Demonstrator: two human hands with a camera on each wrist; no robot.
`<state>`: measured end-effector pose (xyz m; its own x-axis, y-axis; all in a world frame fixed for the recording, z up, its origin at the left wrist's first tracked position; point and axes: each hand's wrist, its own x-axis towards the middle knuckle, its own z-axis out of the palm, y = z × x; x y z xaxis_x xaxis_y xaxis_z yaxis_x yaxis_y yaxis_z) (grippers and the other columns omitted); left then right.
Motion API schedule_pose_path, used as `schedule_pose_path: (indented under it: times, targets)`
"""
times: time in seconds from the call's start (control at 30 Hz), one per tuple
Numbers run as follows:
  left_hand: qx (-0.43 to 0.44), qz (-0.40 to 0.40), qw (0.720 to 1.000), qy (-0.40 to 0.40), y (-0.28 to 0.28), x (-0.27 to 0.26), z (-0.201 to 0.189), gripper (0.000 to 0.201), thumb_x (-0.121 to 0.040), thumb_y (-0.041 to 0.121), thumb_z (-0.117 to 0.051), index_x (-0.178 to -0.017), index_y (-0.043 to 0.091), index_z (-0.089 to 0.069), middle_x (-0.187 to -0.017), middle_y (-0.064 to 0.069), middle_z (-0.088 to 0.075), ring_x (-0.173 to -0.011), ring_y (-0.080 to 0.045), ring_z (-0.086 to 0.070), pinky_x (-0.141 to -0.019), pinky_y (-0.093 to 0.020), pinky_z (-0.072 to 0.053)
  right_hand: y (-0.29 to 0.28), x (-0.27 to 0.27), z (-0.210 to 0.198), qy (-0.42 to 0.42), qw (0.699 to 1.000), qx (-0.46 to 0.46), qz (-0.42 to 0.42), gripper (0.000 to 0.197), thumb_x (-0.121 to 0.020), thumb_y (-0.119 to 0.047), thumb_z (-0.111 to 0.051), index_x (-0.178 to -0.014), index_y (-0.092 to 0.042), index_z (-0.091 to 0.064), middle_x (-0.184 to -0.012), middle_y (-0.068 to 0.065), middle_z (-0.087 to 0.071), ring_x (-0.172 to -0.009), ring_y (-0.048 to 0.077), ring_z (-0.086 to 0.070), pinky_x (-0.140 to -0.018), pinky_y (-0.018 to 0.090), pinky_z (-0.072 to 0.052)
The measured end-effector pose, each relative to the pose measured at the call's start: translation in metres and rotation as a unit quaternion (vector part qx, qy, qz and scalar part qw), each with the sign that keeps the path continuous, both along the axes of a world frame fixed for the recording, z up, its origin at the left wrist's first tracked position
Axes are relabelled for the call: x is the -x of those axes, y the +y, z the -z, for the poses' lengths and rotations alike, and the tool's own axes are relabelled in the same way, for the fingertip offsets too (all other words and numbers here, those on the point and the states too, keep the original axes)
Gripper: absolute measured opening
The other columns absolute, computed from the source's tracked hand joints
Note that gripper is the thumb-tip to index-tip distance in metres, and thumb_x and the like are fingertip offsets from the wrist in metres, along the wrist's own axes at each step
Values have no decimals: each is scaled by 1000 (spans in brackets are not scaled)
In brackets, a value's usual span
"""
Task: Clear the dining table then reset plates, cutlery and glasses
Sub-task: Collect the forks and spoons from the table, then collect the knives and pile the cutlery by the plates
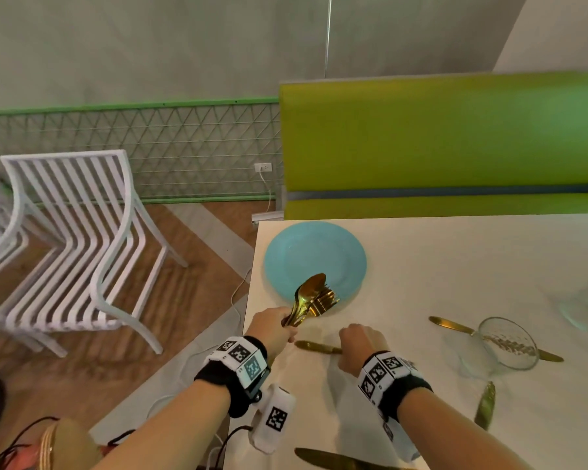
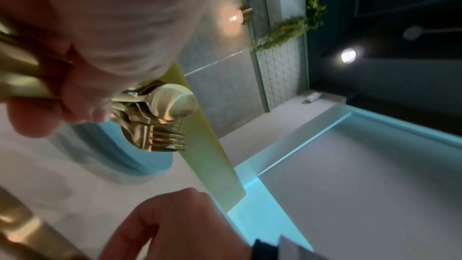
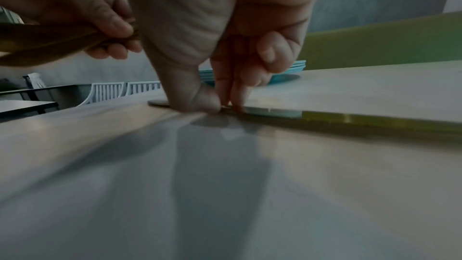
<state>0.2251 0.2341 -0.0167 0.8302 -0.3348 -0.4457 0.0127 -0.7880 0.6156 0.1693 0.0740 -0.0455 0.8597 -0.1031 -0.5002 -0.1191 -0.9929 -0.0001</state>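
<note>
wall (image 1: 150, 45) grey | floor (image 1: 190, 259) wood | chairs (image 1: 75, 239) white slatted | bench (image 1: 445, 137) lime-green

Head view looks down on the tabletop (image 1: 421, 266); both wrist views sit close, sharing the plates (image 3: 287, 66).

Both forearms are bare, with no sleeves. Each wrist wears a black band (image 1: 224, 378) wrapped by a white strap printed with square black-and-white coded markers. The left hand (image 1: 273, 329) has one teal-tinted marker and a small black camera unit under the wrist. The right hand (image 1: 362, 346) carries the same black band (image 1: 406, 390) and markers.
</note>
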Motion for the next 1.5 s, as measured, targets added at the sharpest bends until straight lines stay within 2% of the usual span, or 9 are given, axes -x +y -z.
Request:
schedule_pose_path:
  times: [0.27, 0.4, 0.5, 0.6, 0.73, 0.83, 1.0, 1.17, 1.5]
  targets:
    - [-83, 140, 987, -16, -17, -3, 16, 21, -90, 13, -56, -109, 10, -65, -110, -14, -67, -107, -28, -59, -77, -22, -36, -23, 32, -10, 63, 997, -17, -34, 27, -85, -12, -55, -111, -8, -61, -115, 14, -62, -105, 30, -61, -85, 33, -50]
    - [-95, 194, 976, -16, -27, -2, 23, 25, -88, 9, -56, -110, 12, -66, -110, -13, -67, -106, -26, -58, -75, -21, -32, -36, 47, -19, 70, 996, -39, -28, 23, -83, -12, -59, -105, -12, -66, -111, 11, -64, -85, 22, -57, -78, 29, -48]
    - [-93, 221, 971, -26, -36, -2, 30, 23, -85, 6, -55, -104, 9, -68, -92, -14, -64, -94, -27, -57, -75, -26, -37, -42, 54, -26, 63, 997, -40, -19, 23, -83, -11, -57, -103, -14, -67, -111, 10, -65, -79, 18, -49, -74, 26, -45]
    - [-81, 221, 970, -57, -42, -2, 38, 16, -84, 6, -54, -91, 3, -68, -75, -7, -50, -87, -31, -58, -71, -29, -39, -45, 60, -33, 64, 997, -28, -16, 23, -84, -13, -56, -104, -16, -66, -112, 9, -63, -91, 24, -59, -77, 27, -46]
    - [-84, 239, 961, -114, -43, -5, 46, 21, -82, 6, -56, -99, 4, -68, -107, -14, -62, -109, -32, -55, -87, -29, -40, -46, 69, -38, 60, 998, -23, -14, 23, -86, -13, -54, -105, -17, -66, -112, 7, -63, -98, 23, -61, -77, 26, -46]
    - [-93, 242, 953, -158, -42, -8, 51, 22, -81, 11, -59, -100, 11, -71, -104, -8, -66, -106, -30, -52, -92, -33, -41, -49, 75, -42, 55, 998, -19, -8, 23, -85, -13, -54, -105, -17, -66, -112, 7, -63, -95, 23, -60, -73, 25, -43]
    - [-118, 221, 955, -161, -42, -10, 58, 45, -88, 15, -58, -132, 18, -53, -129, -5, -55, -127, -25, -39, -110, -32, -29, -53, 81, -46, 43, 999, -20, 1, 24, -85, -13, -54, -104, -17, -67, -112, 6, -64, -93, 22, -60, -70, 24, -41]
    - [-112, 201, 957, -176, -45, -7, 59, 49, -89, 21, -57, -137, 18, -45, -131, -5, -50, -128, -22, -36, -109, -32, -30, -53, 87, -48, 50, 999, -14, -10, 25, -86, -14, -52, -107, -18, -66, -114, 6, -64, -104, 23, -60, -86, 30, -49]
    - [-62, 189, 960, -196, -60, 11, 28, 55, -89, 25, -54, -140, 14, -36, -140, -4, -43, -130, -23, -33, -112, -32, -26, -55, 93, -51, 29, 999, -27, 1, 25, -86, -14, -52, -105, -18, -67, -113, 5, -64, -103, 23, -61, -83, 29, -49]
